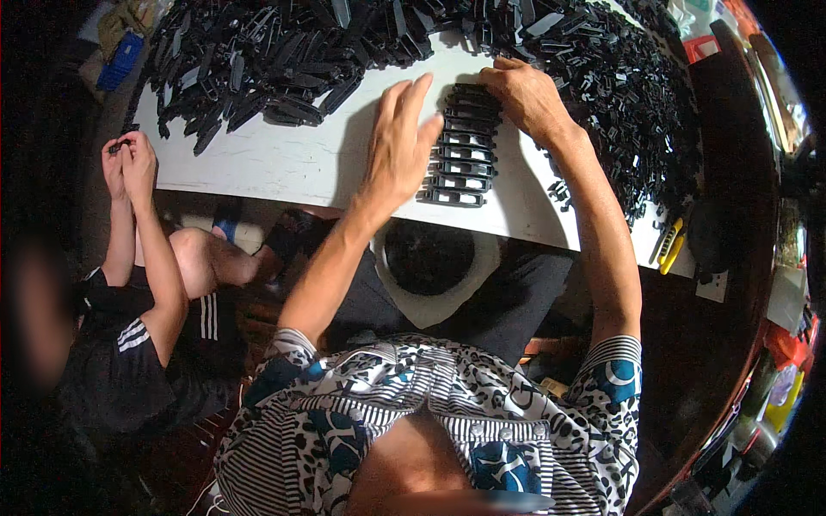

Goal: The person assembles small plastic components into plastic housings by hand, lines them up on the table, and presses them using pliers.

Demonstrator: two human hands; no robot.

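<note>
Black plastic frames, narrow and oblong with openings through them, lie side by side in a neat row [467,146] on the white table [284,172]; the row runs from just inside the near edge toward the far side. At the row's far end is the right hand [527,95], its fingers bent down over the last frames; I cannot tell whether its grip is clamped on one. The left hand [397,142] is along the row's left side, its grip apart, fingers stretched out and thumb close to the frames. Beyond, a heap of long black plastic pieces [275,77] covers the table's far left part. A heap of small black plastic clips [619,112] spreads along the right edge. By the near right corner lies a yellow-handled hand tool [671,247]. Off the left edge, a seated co-worker in black [129,370] holds a small dark piece [122,146] in both hands.
</note>
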